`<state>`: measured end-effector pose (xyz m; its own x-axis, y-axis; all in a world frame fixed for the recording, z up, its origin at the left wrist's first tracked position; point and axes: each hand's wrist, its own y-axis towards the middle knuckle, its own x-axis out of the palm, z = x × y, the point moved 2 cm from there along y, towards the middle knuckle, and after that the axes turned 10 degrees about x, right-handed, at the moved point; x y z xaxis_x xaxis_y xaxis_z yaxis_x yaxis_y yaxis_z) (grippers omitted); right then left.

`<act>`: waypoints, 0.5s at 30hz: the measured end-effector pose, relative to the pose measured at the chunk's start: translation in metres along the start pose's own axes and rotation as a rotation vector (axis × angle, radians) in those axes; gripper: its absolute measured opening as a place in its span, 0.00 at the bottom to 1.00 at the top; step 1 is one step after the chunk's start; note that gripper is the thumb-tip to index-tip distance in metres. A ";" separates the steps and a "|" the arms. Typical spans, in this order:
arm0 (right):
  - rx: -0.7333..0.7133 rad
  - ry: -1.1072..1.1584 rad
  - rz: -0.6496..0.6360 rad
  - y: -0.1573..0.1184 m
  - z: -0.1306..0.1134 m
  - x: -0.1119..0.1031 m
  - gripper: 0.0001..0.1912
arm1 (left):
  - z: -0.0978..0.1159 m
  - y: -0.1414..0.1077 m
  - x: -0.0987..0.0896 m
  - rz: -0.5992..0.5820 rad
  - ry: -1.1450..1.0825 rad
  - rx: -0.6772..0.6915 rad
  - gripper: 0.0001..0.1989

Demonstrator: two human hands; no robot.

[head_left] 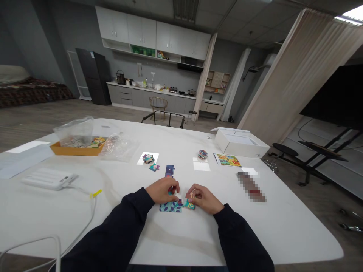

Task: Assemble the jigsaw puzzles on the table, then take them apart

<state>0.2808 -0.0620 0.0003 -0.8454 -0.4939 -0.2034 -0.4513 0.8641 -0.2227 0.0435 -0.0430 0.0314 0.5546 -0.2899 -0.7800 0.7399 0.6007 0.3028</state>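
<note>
Joined jigsaw puzzle pieces (170,206), teal with dark leaf shapes, lie on the white table in front of me. A dark blue part of the puzzle (169,170) shows beyond my left hand (163,190). That hand's curled fingers and thumb hold the joined pieces and hide their middle. Just to the right, my right hand (206,199) pinches a teal and yellow puzzle piece (189,204) close to the right edge of the joined part. Whether the two touch I cannot tell. A loose puzzle piece (154,167) lies farther off, beside a pile of puzzle pieces (148,158).
Another pile of pieces (202,154) and a colourful picture sheet (229,160) lie to the right, near a white box (241,142). Leftward are an orange tray (76,151), clear plastic bags (117,147) and a white power bank (48,179) with a cable (92,211).
</note>
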 end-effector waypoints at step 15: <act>-0.134 -0.435 0.191 0.002 -0.005 0.009 0.16 | -0.007 -0.001 0.007 -0.038 -0.062 -0.026 0.07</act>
<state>0.2707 -0.0646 0.0026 -0.7318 -0.2954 -0.6141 -0.3571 0.9337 -0.0236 0.0435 -0.0405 0.0218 0.5493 -0.3576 -0.7553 0.7510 0.6077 0.2584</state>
